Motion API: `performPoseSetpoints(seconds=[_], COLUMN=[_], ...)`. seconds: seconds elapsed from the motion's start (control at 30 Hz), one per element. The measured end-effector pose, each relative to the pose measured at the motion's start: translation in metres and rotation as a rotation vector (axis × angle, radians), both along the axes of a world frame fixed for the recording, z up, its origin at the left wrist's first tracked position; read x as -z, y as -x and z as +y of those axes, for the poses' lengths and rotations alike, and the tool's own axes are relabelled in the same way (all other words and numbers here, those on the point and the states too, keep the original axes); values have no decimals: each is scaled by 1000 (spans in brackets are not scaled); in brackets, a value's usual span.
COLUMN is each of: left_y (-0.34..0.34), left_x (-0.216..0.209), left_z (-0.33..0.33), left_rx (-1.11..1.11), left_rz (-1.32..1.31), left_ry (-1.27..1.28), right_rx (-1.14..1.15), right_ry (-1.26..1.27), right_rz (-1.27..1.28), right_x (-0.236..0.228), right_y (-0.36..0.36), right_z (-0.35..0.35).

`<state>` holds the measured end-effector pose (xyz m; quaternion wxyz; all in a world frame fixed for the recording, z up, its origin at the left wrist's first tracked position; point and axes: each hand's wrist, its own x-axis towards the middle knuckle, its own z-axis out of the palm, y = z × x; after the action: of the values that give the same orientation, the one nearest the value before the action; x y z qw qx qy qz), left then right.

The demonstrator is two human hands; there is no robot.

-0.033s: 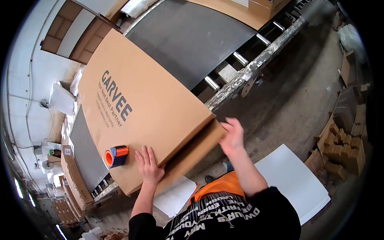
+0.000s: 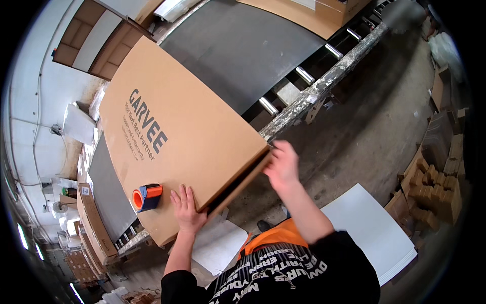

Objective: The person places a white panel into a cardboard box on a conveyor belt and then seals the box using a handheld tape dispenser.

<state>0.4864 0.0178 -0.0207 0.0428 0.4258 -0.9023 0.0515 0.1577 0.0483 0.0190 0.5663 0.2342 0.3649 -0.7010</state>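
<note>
A large flat brown carton [image 2: 192,116] lies on the conveyor with dark print on its top. Along its near right side a long flap [image 2: 240,187] stands partly raised, a dark gap between it and the carton's edge. My left hand [image 2: 190,215] rests open on the carton's near corner, fingers spread flat. At the far end of the flap my right hand [image 2: 282,167] is closed on it, slightly smeared by motion. An orange and blue tape dispenser [image 2: 147,197] sits on the carton, left of my left hand.
The dark conveyor belt [image 2: 243,48] runs beyond the carton, with metal rollers [image 2: 305,75] along its worn rail [image 2: 324,83]. Another open carton [image 2: 329,15] is at the far end. White sheets [image 2: 369,228] are stacked on the floor at right, near brown cardboard pieces [image 2: 435,190].
The flap has swung up toward the carton's edge, narrowing the gap. My right hand has moved left and slightly upward with it. My left hand stays nearly in place.
</note>
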Motion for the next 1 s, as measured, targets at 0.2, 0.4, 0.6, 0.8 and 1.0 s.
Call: performPoseSetpoints(seconds=[0.2,0.4,0.6,0.8,1.0], left_y=[52,75,76,81,85], left_x=[-25,-17,-6,-6,-11], left_z=[-20,-43,-34,-30,-30], left_rx=[70,239,186,161,137], left_rz=[-109,-93,-13,51,49], left_ry=[-187,-85,-70,-27,-41], right_rx=[-145,1,-448,-631,-961], right_ry=[-47,-10,325,486,704], right_rz=[168,2036,1636,1080,658], right_x=[57,64,126,116,116], right_y=[-20,-19,13,102,39], right_z=[-13,6,-31,-107,-102])
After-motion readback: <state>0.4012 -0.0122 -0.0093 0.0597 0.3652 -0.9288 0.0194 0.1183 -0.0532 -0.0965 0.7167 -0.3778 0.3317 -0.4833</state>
